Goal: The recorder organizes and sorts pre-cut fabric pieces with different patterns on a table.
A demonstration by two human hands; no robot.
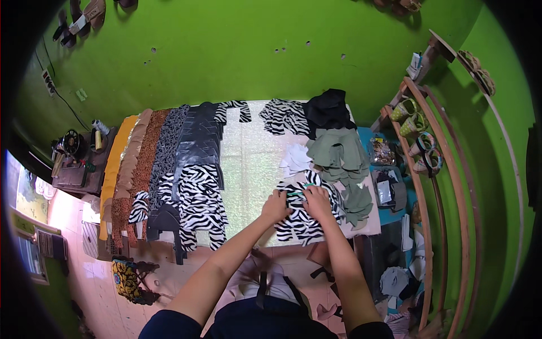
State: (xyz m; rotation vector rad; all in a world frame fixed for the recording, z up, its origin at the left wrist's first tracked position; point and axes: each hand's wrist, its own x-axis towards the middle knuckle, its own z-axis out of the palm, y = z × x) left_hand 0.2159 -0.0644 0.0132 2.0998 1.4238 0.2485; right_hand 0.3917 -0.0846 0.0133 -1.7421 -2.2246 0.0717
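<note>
Both my hands are over a pile of black-and-white zebra-print cut pieces (299,230) at the table's near right. My left hand (275,207) rests on the pile's left edge, fingers laid over the fabric. Just right of it, my right hand (317,202) bends its fingers down onto the same pieces. A thin green thing (296,193) shows between the hands, at my right fingertips; its kind is too small to tell. White cut pieces (296,159) lie right behind the pile, and grey-green pieces (339,155) overlap to its right.
The pale table (245,152) carries rows of yellow (117,164), leopard-print (148,164) and dark grey pieces (199,141), plus another zebra-print stack (200,198) on the left. A sewing machine (70,144) stands far left. A wooden rack (420,226) with sandals borders the right side.
</note>
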